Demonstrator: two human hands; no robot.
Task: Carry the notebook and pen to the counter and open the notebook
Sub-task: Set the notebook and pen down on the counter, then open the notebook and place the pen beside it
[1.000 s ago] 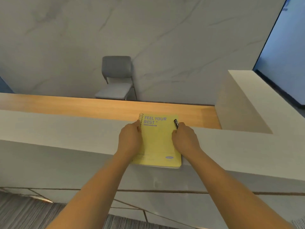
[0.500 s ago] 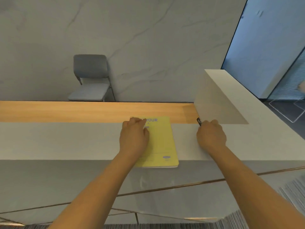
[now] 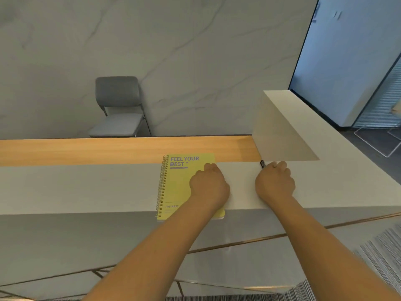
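A closed yellow spiral notebook [image 3: 179, 185] lies on the white counter [image 3: 86, 187], its near edge overhanging. The left hand [image 3: 209, 187] rests on its right side; the right hand [image 3: 275, 183], apparently curled, grips a black pen [image 3: 262, 164] beside it.

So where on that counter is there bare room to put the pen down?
Plenty. The white ledge left of the notebook is bare, and so is the wooden shelf behind it. A narrower bare strip lies between the left hand and the right hand, which holds the pen. It is tightest by the raised corner block.
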